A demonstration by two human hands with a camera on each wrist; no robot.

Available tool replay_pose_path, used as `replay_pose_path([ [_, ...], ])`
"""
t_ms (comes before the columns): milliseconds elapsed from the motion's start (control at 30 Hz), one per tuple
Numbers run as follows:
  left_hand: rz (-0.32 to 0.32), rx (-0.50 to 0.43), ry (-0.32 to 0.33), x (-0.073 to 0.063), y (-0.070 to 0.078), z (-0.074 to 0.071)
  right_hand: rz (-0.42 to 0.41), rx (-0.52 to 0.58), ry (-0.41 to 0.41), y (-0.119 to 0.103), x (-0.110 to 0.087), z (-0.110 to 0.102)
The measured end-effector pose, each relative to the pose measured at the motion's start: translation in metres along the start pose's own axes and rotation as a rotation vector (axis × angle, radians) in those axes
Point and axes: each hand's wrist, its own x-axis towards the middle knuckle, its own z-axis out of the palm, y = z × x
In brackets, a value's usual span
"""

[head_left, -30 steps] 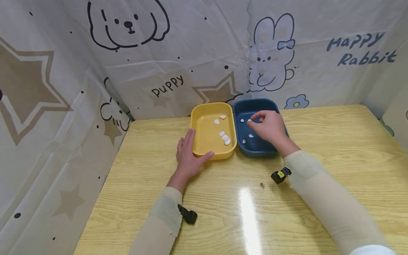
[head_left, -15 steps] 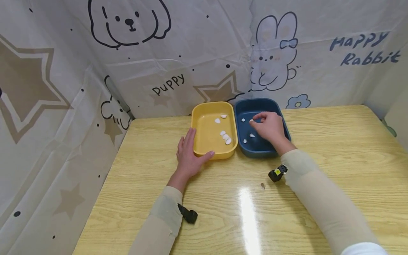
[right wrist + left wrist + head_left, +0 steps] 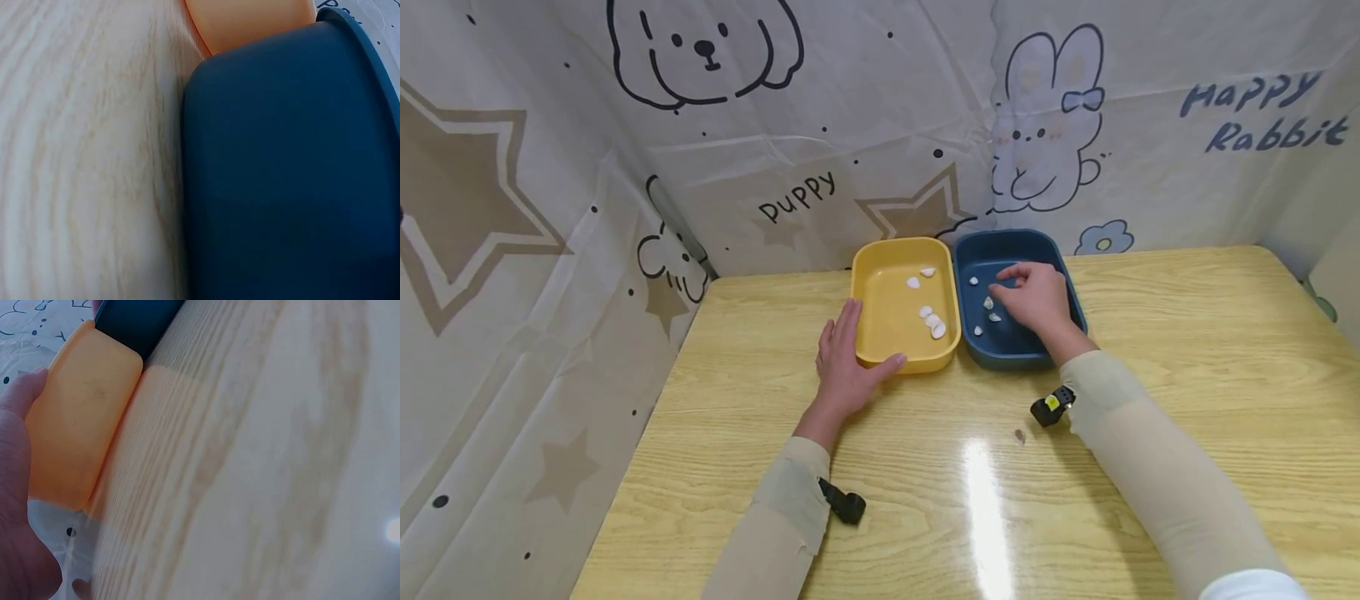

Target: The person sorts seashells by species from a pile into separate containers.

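My left hand (image 3: 844, 367) rests against the left side and front corner of a yellow tray (image 3: 880, 346), its fingers straight and the thumb at the front rim. Several white seashells (image 3: 937, 330) lie in that tray, toward its right side. Over the blue tray (image 3: 1015, 361), right beside it, hovers my right hand (image 3: 1037, 296), with thumb and forefinger parted. A small greenish-white shell (image 3: 988, 303) lies on the blue tray's bottom just below those fingertips. Several other small shells (image 3: 978, 331) are scattered near it. The right wrist view catches only the blue tray's outer wall (image 3: 287, 162).
Both trays stand at the back of a wooden table (image 3: 910, 467), near a printed cloth backdrop (image 3: 760, 150). A small brownish mark or fragment (image 3: 1019, 436) is on the tabletop in front of the blue tray.
The small shell pinched between my right fingertips has been let go and now lies in the blue tray. My left hand has stayed at the yellow tray.
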Motion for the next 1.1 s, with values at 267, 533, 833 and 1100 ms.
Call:
replay_pose_path([
  [267, 0.014, -0.002, 0.002, 0.000, 0.000, 0.000, -0.012, 0.016, 0.026, -0.004, -0.003, -0.005],
  [533, 0.007, 0.002, 0.004, -0.001, 0.001, -0.001, -0.013, 0.030, 0.000, -0.015, -0.017, -0.019],
  [833, -0.007, 0.013, -0.005, -0.002, 0.001, -0.002, -0.123, 0.013, -0.022, -0.022, -0.047, -0.035],
  [1100, -0.002, 0.008, -0.015, -0.002, 0.003, -0.002, -0.207, -0.008, -0.057, -0.020, -0.071, -0.045],
])
